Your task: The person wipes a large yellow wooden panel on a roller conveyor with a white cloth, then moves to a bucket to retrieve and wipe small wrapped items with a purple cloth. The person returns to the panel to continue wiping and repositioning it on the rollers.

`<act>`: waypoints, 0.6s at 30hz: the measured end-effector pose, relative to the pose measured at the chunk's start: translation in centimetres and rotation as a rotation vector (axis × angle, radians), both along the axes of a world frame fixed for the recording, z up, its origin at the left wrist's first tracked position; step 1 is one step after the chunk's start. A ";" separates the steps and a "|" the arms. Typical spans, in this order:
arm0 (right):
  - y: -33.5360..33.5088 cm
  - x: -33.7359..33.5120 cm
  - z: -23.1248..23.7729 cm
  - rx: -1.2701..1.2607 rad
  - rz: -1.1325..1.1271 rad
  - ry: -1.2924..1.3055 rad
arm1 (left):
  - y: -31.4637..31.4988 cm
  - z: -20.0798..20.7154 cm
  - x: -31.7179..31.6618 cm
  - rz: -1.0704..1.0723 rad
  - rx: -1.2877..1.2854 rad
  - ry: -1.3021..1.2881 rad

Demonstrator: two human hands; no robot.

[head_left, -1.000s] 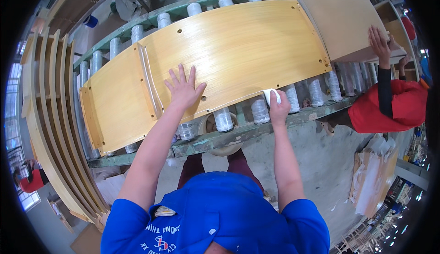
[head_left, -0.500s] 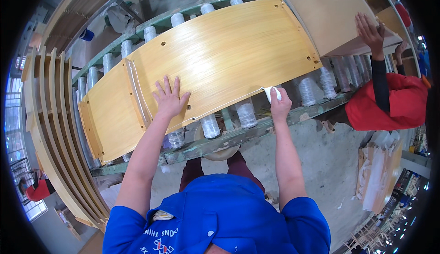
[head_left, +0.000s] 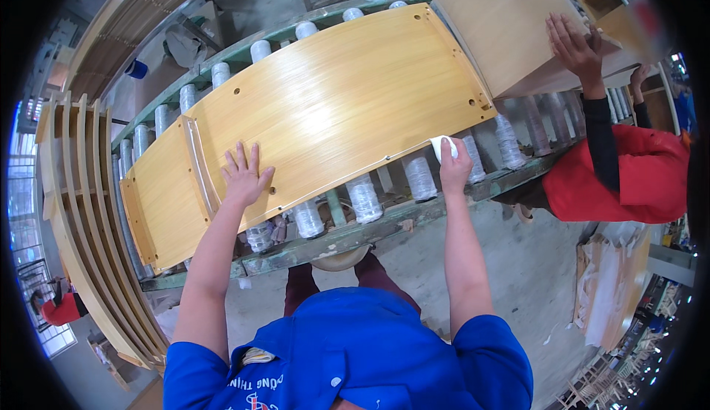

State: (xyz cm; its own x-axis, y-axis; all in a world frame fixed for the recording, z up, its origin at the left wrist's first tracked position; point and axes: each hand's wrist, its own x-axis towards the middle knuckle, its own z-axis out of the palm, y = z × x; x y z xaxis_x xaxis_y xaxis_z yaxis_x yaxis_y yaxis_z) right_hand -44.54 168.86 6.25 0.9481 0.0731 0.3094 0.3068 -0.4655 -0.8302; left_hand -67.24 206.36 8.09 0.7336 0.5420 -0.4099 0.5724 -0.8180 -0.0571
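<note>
A long, pale yellow wooden panel (head_left: 325, 99) with small holes lies on the rollers in front of me. My left hand (head_left: 246, 179) rests flat on it with fingers spread, just right of a wooden cross strip (head_left: 198, 162). In my right hand (head_left: 455, 167), at the near edge towards the panel's right end, is a small white glue bottle (head_left: 443, 146). Its tip meets the panel's edge. A thin white bead (head_left: 336, 183) runs along that edge from near my left hand to the bottle. Another white line follows the cross strip.
Wrapped rollers (head_left: 364, 199) sit in a green frame (head_left: 303, 250). Curved wooden boards (head_left: 81, 210) stand at the left. A co-worker in red (head_left: 621, 177) reaches over a large upright board (head_left: 503, 25) beside the panel's right end. Stacked panels (head_left: 614, 284) lie at the lower right.
My right hand has moved right along the panel's near edge with the glue bottle, and the white bead is longer. My left hand stays at the same spot on the panel. The view has shifted.
</note>
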 end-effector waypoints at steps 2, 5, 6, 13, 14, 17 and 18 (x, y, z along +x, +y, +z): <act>-1.1 1.7 0.1 -0.005 -0.030 0.003 | 0.0 0.0 0.2 -0.006 0.013 0.002; -2.7 4.3 0.0 -0.063 -0.105 -0.037 | -0.2 0.1 0.2 0.006 0.008 0.019; -3.4 5.1 0.0 -0.065 -0.120 -0.051 | -0.3 0.1 0.2 0.008 0.010 0.023; -6.9 9.9 -0.4 -0.104 -0.254 -0.071 | -0.4 0.1 0.6 0.002 0.028 0.026; -7.2 10.2 -0.3 -0.115 -0.263 -0.072 | -0.4 0.1 0.7 0.004 0.029 0.030; -7.8 10.8 -0.2 -0.154 -0.286 -0.047 | -0.6 0.3 0.8 0.007 0.025 0.041; -7.9 10.9 -0.1 -0.160 -0.281 -0.030 | -0.7 0.4 0.9 0.008 0.021 0.041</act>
